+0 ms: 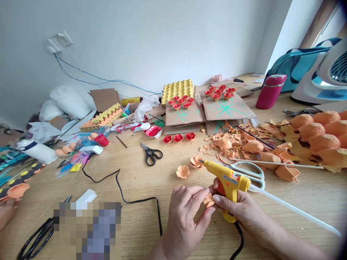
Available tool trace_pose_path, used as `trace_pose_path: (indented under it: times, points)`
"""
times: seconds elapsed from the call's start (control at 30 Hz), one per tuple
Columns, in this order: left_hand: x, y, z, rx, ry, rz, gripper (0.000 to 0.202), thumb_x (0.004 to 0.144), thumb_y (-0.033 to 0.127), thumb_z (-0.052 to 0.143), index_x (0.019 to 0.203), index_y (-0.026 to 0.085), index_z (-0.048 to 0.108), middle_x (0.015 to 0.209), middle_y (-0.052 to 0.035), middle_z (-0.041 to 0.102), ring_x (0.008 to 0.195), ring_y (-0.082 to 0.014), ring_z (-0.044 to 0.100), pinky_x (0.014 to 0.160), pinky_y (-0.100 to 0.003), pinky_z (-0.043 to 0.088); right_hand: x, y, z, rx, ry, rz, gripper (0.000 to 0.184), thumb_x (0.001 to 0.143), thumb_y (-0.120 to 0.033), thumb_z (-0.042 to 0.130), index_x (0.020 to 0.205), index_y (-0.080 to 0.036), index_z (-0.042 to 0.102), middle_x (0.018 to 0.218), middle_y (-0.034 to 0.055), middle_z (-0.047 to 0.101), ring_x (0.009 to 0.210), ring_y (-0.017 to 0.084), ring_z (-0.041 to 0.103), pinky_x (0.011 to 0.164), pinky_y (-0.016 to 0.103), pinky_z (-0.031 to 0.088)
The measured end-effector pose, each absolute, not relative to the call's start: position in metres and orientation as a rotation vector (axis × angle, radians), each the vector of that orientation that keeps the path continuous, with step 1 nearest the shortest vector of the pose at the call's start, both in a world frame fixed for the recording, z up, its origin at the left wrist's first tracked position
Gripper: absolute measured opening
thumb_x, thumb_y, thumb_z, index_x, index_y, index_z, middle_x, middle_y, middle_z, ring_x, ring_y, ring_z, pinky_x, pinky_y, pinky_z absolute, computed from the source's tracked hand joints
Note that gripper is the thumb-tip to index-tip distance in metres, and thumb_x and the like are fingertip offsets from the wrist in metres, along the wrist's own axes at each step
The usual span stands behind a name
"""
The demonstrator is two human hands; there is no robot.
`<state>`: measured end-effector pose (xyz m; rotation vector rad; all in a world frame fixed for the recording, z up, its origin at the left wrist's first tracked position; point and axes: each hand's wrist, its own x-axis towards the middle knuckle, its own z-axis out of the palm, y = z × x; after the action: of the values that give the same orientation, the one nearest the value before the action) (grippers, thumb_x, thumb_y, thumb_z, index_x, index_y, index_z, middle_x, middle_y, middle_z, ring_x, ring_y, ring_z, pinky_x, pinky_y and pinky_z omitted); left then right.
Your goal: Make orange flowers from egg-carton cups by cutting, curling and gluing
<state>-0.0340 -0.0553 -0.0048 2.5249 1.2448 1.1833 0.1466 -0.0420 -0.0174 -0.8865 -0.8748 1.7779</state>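
Observation:
My right hand [241, 206] is wrapped round a yellow hot glue gun [230, 182], with a long white glue stick [295, 209] sticking out of its back. Between the fingertips of my left hand [188, 207] is a small orange egg-carton flower [208, 199], which my right thumb also touches. Just beyond the hands lie two more orange carton flowers, a flat open one [183, 172] and a cupped one [196, 162] by the gun's nozzle. Pale-handled scissors [252, 173] lie behind the gun, partly hidden by it.
Black scissors [150, 153] lie mid-table near red painted flowers [178, 138] and a dish of red paint [153, 132]. Carton scraps [225, 144] and an orange egg tray [311, 133] spread to the right. A black cord [135, 200] crosses the table. Another person's hand [8, 213] is at far left.

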Motion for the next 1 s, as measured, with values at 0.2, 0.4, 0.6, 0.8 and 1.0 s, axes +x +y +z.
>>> trace_pose_path:
  times: [0.2, 0.4, 0.6, 0.8, 1.0]
  points:
    - [-0.033, -0.057, -0.003, 2.469, 1.225, 1.257, 0.021, 0.094, 0.018, 0.064, 0.115, 0.02, 0.066, 0.103, -0.0068, 0.072, 0.091, -0.0216, 0.066, 0.081, -0.036, 0.051, 0.146, -0.041, -0.013, -0.918, -0.931, 1.746, 0.039, 0.07, -0.049, 0.089, 0.088, -0.022, 0.066, 0.081, -0.0004, 0.068, 0.079, 0.019, 0.062, 0.074, 0.031, 0.052]
    - [-0.033, -0.056, -0.004, 2.454, 1.195, 1.225, 0.024, 0.093, 0.015, 0.066, 0.115, 0.022, 0.065, 0.102, -0.0059, 0.072, 0.089, -0.0215, 0.065, 0.08, -0.036, 0.051, 0.147, -0.041, -0.016, -0.87, -0.931, 1.769, 0.033, 0.076, -0.044, 0.087, 0.087, -0.022, 0.066, 0.08, -0.0021, 0.067, 0.076, 0.015, 0.06, 0.073, 0.026, 0.05]
    - [-0.035, -0.057, -0.009, 2.264, 1.127, 1.22, 0.046, 0.09, 0.008, 0.061, 0.134, 0.022, 0.055, 0.111, -0.0083, 0.067, 0.101, -0.022, 0.064, 0.089, -0.036, 0.055, 0.148, -0.042, -0.01, -0.886, -0.843, 1.814, 0.042, 0.075, -0.05, 0.086, 0.093, -0.022, 0.061, 0.081, 0.0003, 0.072, 0.071, 0.016, 0.064, 0.07, 0.027, 0.05]
    - [-0.035, -0.055, -0.004, 2.264, 0.952, 1.24, 0.031, 0.095, 0.018, 0.063, 0.125, 0.024, 0.061, 0.1, -0.0057, 0.069, 0.095, -0.0212, 0.065, 0.09, -0.036, 0.055, 0.148, -0.044, -0.019, -0.892, -0.917, 1.852, 0.044, 0.081, -0.057, 0.079, 0.093, -0.02, 0.06, 0.069, -0.0027, 0.067, 0.057, 0.011, 0.058, 0.058, 0.023, 0.04]
    - [-0.034, -0.056, -0.001, 2.207, 0.969, 1.265, 0.023, 0.096, 0.033, 0.065, 0.117, 0.024, 0.064, 0.091, -0.0047, 0.068, 0.091, -0.021, 0.064, 0.086, -0.034, 0.055, 0.146, -0.044, -0.021, -0.885, -0.948, 1.89, 0.043, 0.082, -0.057, 0.078, 0.089, -0.02, 0.058, 0.065, -0.0044, 0.064, 0.056, 0.01, 0.055, 0.057, 0.023, 0.038]
